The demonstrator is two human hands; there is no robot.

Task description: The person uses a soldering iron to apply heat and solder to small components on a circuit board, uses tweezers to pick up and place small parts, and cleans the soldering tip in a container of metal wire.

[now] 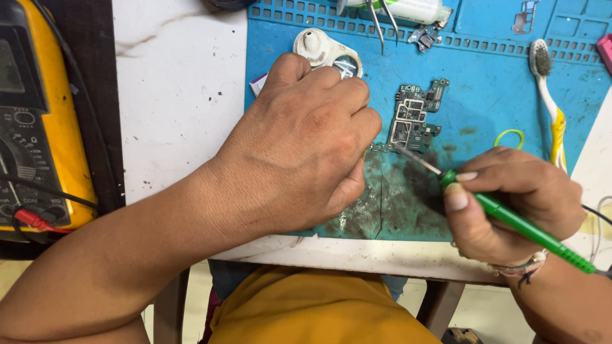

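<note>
A small green circuit board [415, 116] lies on a blue work mat [497, 89]. My right hand [510, 200] grips a green-handled soldering iron [519, 223], its metal tip touching the board's lower left corner. My left hand [306, 140] rests fisted on the mat just left of the board, fingers curled at the board's edge; whether it pinches anything is hidden.
A white round magnifier [326, 50] sits behind my left hand. Tweezers [380, 22] and a small metal part [426, 36] lie at the mat's back. A toothbrush [549, 95] lies right. A yellow multimeter [38, 121] stands far left. The mat's front is scorched dark.
</note>
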